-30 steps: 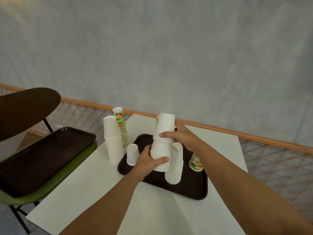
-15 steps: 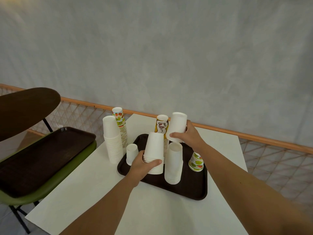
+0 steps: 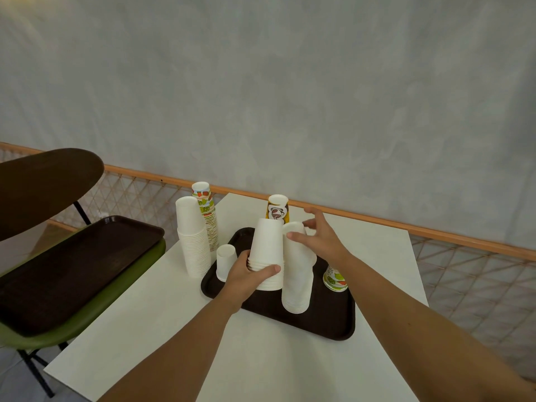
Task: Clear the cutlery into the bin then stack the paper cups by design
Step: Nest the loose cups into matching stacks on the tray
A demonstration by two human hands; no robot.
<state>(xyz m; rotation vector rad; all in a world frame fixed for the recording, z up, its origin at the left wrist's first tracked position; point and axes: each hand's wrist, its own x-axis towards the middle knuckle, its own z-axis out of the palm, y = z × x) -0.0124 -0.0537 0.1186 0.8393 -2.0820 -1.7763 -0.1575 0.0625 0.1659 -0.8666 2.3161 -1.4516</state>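
Note:
A brown tray on the white table carries upside-down paper cups. My left hand grips the base of a short stack of plain white cups on the tray. Just right of it stands a taller plain white stack. My right hand hovers at that stack's top with its fingers spread, holding nothing. Behind these rises a yellow stack with a mushroom print. A single small white cup stands at the tray's left end, and a fruit-print cup at its right.
Left of the tray, on the table, stand a tall white cup stack and a fruit-print stack. A green chair holding another brown tray is at the left, under a dark round tabletop. A railing runs behind.
My right hand lifted the top white cup off the stack my left hand holds, carried it right onto the taller white stack, and opened its fingers. My left hand lowered its stack slightly.

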